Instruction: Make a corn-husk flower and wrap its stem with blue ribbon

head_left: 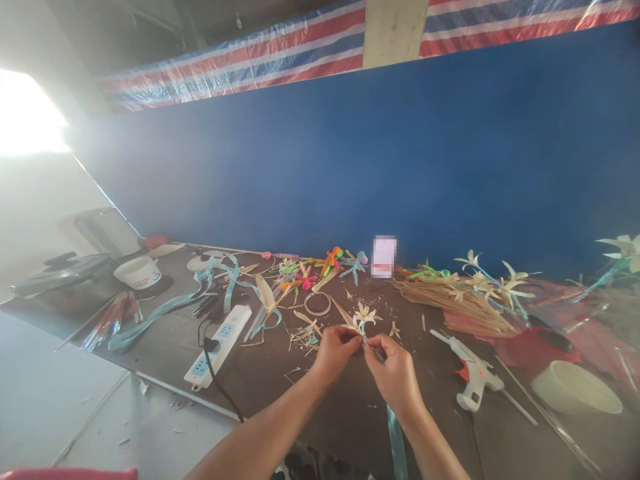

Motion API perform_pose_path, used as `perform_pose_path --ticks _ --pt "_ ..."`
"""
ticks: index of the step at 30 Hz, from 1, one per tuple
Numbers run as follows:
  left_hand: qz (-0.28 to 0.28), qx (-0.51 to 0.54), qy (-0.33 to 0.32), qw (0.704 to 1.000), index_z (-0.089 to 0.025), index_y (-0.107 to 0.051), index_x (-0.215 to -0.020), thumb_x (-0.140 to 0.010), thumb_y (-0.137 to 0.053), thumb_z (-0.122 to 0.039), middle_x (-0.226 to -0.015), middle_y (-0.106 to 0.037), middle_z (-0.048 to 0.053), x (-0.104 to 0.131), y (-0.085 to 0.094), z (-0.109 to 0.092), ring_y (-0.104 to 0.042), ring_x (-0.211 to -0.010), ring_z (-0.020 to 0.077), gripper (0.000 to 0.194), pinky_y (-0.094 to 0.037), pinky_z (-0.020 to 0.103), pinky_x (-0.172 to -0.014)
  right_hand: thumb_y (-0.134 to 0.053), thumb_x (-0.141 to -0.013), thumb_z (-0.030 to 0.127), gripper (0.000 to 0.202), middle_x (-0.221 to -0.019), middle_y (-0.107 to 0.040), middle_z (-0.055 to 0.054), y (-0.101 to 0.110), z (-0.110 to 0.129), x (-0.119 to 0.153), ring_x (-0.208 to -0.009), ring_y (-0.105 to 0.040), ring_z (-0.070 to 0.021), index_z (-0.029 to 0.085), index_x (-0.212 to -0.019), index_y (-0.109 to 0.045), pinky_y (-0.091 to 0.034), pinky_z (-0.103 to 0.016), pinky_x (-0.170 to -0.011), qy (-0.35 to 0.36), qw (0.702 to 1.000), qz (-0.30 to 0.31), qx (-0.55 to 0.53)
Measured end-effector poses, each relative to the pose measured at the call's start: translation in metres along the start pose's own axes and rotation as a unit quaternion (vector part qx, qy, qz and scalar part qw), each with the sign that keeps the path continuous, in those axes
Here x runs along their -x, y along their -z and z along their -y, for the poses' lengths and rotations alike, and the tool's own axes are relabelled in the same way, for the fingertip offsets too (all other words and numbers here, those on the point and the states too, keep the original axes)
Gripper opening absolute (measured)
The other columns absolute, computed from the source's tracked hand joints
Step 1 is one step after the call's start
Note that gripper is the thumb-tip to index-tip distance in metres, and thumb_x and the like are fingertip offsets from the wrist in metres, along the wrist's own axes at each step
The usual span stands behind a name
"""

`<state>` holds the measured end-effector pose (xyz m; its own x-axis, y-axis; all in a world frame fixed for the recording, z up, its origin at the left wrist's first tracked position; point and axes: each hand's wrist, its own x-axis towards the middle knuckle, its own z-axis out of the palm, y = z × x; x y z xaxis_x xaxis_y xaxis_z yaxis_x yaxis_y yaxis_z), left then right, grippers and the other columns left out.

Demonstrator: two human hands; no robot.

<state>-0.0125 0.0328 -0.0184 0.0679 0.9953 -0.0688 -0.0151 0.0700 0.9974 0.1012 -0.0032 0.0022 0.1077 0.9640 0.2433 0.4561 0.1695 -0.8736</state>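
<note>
A cream flower with pointed petals (366,314) stands upright between my two hands, over the dark table (280,393). Its thin stem shows light blue just below the petals. My left hand (336,350) pinches the stem from the left side. From the right, my right hand (393,365) pinches it too, fingertips close to those of my left hand. A light blue ribbon (396,440) hangs down below my right hand, beside the wrist. The lower end of the stem is hidden by my fingers.
On the right lie a white glue gun (475,377), a cream bowl (577,388) and dried husks (455,303) with more flowers. Left are a white power strip (220,347), blue ribbon (165,310) and a white cup (137,273). A ring (317,304) lies behind my hands.
</note>
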Motion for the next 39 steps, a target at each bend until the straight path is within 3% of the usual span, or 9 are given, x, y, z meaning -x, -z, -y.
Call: perform_pose_path --ticks 11,19,25,32,39 --pt "-0.018 -0.058 -0.045 0.997 -0.010 -0.061 -0.061 -0.062 -0.055 -0.020 -0.057 -0.061 0.003 0.007 -0.002 -0.007 -0.052 -0.053 0.0113 0.012 -0.039 0.020 -0.050 -0.046 -0.074 0.028 0.018 -0.054 -0.056 0.001 0.003 0.008 0.008 -0.051 -0.049 -0.0110 0.017 -0.063 -0.054 -0.038 -0.018 -0.051 0.021 1.000 -0.013 0.001" --pt "-0.022 -0.055 -0.060 0.996 -0.010 -0.061 -0.062 -0.063 -0.054 -0.020 -0.057 -0.060 0.003 0.006 -0.002 0.000 -0.052 -0.054 0.0116 0.013 -0.038 0.020 -0.050 -0.045 -0.076 0.028 0.020 -0.052 -0.053 0.003 0.000 0.005 0.010 -0.049 -0.047 -0.0100 0.017 -0.063 -0.054 -0.035 -0.017 -0.049 0.030 0.999 -0.015 0.004" --pt "-0.001 -0.031 -0.021 0.999 -0.010 -0.062 -0.065 -0.063 -0.055 -0.024 -0.058 -0.060 0.002 0.005 0.000 0.006 -0.053 -0.055 0.0124 0.015 -0.039 0.021 -0.052 -0.042 -0.078 0.028 0.019 -0.053 -0.053 0.002 0.002 0.004 0.011 -0.048 -0.047 -0.0105 0.018 -0.065 -0.053 -0.035 -0.018 -0.049 0.045 0.998 -0.004 0.052" --pt "0.036 0.118 0.032 0.992 -0.011 -0.058 -0.064 -0.061 -0.058 -0.023 -0.055 -0.055 -0.001 0.002 0.005 0.003 -0.048 -0.048 0.0075 0.012 -0.037 0.020 -0.051 -0.040 -0.078 0.026 0.019 -0.072 -0.062 -0.003 0.001 -0.001 0.012 -0.062 -0.056 -0.0152 0.019 -0.084 -0.057 -0.039 -0.022 -0.058 0.063 0.994 0.027 0.082" --pt "0.028 0.093 0.050 0.994 -0.012 -0.057 -0.061 -0.059 -0.061 -0.025 -0.049 -0.054 -0.001 -0.006 0.017 0.002 -0.048 -0.045 0.0085 0.014 -0.036 0.021 -0.049 -0.045 -0.075 0.033 0.022 -0.054 -0.053 0.002 0.017 -0.013 0.008 -0.052 -0.049 -0.0121 0.016 -0.066 -0.056 -0.036 -0.020 -0.050 -0.005 0.998 0.057 -0.003"
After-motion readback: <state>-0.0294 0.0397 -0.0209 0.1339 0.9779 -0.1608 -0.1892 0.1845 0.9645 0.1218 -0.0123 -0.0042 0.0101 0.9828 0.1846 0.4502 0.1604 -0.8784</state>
